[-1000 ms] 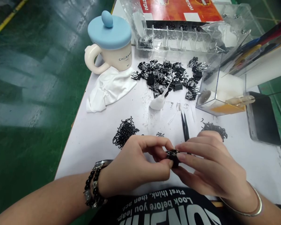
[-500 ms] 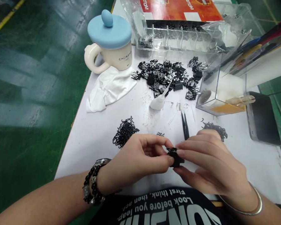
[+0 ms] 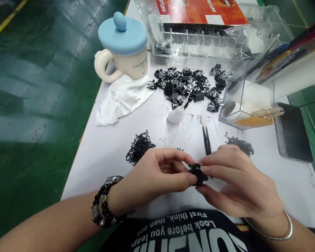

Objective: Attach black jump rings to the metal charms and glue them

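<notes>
Between my two hands is a small black block-shaped part (image 3: 198, 176) with thin pieces along its top. My left hand (image 3: 161, 173) pinches its left side between thumb and fingers. From the right, my right hand (image 3: 241, 182) grips the same part, fingers on its upper edge and thumb below. Just beyond my fingers lie black tweezers (image 3: 206, 140), points facing away. A heap of small black hooked pieces (image 3: 139, 147) is left of them, and a similar dark heap (image 3: 240, 145) sits behind my right hand. A few small shiny pieces (image 3: 180, 149) show past my left fingers.
Farther back lie many black-and-silver parts (image 3: 183, 82) and a white nozzle-tipped bottle (image 3: 176, 114). A lidded mug (image 3: 132, 63) and white cloth (image 3: 123, 99) stand left. Right are a clear tool box (image 3: 248, 101) and a phone-like slab (image 3: 294, 133). A divided plastic tray (image 3: 194, 54) spans the back.
Both hands and the black part have shifted very slightly to the right and up. The grip of both hands on it looks much the same.
</notes>
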`<action>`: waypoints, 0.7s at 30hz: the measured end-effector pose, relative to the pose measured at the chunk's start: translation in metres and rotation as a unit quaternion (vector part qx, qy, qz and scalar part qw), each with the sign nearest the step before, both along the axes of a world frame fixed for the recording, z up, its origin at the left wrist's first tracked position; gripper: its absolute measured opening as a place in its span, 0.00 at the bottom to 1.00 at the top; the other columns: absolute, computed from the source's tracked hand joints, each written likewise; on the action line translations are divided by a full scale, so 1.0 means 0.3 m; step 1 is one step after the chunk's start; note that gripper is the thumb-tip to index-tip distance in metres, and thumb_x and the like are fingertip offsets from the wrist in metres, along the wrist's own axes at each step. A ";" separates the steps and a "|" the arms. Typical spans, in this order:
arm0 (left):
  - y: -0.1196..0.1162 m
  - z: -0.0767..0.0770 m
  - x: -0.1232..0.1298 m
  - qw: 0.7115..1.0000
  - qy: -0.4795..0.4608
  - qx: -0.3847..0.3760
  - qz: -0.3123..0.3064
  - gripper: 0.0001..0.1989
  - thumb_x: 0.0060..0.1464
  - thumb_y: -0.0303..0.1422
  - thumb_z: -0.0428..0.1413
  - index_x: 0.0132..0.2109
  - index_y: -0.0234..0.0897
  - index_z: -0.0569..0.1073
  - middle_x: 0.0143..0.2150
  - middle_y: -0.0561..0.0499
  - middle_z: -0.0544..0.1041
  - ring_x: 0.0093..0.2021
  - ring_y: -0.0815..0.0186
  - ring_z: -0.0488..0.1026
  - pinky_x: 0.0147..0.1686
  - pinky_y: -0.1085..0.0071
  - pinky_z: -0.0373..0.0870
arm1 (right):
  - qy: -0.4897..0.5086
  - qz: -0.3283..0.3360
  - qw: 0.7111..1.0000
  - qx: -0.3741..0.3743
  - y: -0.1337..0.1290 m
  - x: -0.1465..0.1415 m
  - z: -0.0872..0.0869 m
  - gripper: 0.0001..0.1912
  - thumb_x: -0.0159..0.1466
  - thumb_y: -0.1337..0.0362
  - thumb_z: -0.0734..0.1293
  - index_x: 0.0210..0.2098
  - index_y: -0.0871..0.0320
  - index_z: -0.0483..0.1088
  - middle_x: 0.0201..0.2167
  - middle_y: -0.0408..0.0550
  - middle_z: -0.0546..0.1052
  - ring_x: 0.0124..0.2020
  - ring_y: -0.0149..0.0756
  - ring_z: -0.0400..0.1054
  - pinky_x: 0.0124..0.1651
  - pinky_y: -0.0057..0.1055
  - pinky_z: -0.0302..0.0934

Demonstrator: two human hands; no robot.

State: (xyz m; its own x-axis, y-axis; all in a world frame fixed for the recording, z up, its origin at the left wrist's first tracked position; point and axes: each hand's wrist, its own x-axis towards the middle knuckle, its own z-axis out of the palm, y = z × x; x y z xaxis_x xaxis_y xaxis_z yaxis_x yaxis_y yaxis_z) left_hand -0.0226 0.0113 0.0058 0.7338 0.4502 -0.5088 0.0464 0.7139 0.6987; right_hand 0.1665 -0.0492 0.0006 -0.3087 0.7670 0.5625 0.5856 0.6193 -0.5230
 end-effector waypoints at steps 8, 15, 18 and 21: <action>-0.018 0.026 -0.003 0.900 -0.004 0.433 0.051 0.11 0.44 0.19 0.58 0.37 0.29 0.76 0.31 0.50 0.76 0.31 0.71 0.72 0.35 0.77 0.70 | -0.062 -0.016 0.997 0.035 -0.073 0.023 0.000 0.15 0.55 0.76 0.67 0.42 0.62 0.70 0.45 0.53 0.71 0.42 0.41 0.69 0.41 0.42 0.66; -0.023 0.028 -0.008 0.874 -0.002 0.483 0.050 0.10 0.46 0.20 0.58 0.39 0.30 0.75 0.32 0.49 0.77 0.31 0.70 0.73 0.34 0.76 0.71 | -0.051 -0.032 0.998 0.027 -0.081 0.016 0.007 0.15 0.56 0.77 0.67 0.42 0.60 0.70 0.44 0.52 0.73 0.43 0.40 0.69 0.39 0.40 0.68; -0.014 0.028 -0.007 0.905 -0.021 0.422 0.037 0.10 0.48 0.24 0.60 0.40 0.31 0.75 0.33 0.50 0.77 0.32 0.70 0.74 0.36 0.77 0.71 | 0.003 -0.010 1.000 -0.021 -0.052 0.012 0.019 0.19 0.53 0.75 0.70 0.44 0.62 0.68 0.39 0.51 0.73 0.40 0.39 0.69 0.38 0.37 0.68; -0.007 0.023 -0.007 0.938 -0.015 0.346 0.024 0.11 0.52 0.32 0.59 0.41 0.30 0.75 0.33 0.48 0.78 0.34 0.67 0.74 0.37 0.74 0.72 | 0.154 0.014 0.982 -0.107 -0.019 0.005 0.017 0.17 0.54 0.73 0.70 0.43 0.64 0.68 0.35 0.51 0.73 0.37 0.37 0.70 0.34 0.33 0.69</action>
